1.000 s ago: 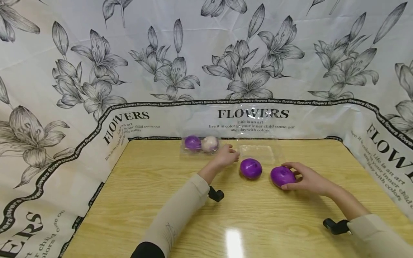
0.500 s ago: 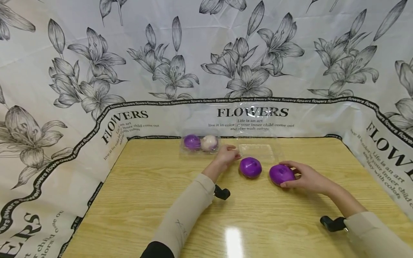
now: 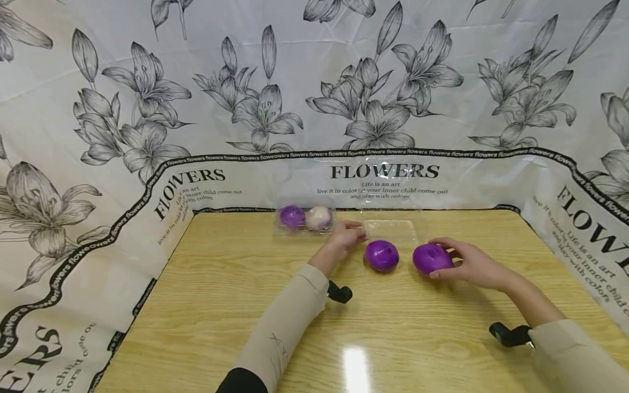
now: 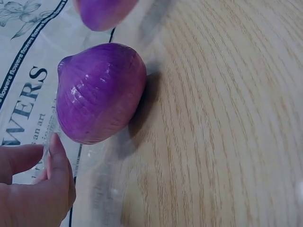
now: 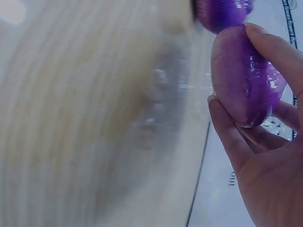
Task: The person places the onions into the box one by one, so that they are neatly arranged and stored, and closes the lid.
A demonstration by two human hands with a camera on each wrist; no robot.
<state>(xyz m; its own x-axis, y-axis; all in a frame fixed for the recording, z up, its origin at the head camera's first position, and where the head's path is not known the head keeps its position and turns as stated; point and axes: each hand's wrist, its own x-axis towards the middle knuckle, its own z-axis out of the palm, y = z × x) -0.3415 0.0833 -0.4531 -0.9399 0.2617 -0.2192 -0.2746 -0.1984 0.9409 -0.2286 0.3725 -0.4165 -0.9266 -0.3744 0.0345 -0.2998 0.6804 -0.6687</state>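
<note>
A purple onion (image 3: 431, 259) is in the right hand (image 3: 476, 267), thumb on one side and curled fingers on the other; it looks raised just off the table. A second purple onion (image 3: 381, 255) sits beside it, towards the person's left, on the wooden table (image 3: 221, 316). Just behind that one lies an open clear container (image 3: 390, 230), its transparent lid up in front of the printed lettering. The left hand (image 3: 344, 240) pinches the container's near-left edge between thumb and fingers, as the left wrist view shows. Further left, near the back of the table, another clear box (image 3: 304, 231) holds a purple bulb (image 3: 292, 217) and a whitish bulb (image 3: 319, 218) side by side. Both arms wear beige sleeves (image 3: 280, 322). Around the table hangs a white cloth (image 3: 304, 54) printed with grey lilies and the word FLOWERS.
</note>
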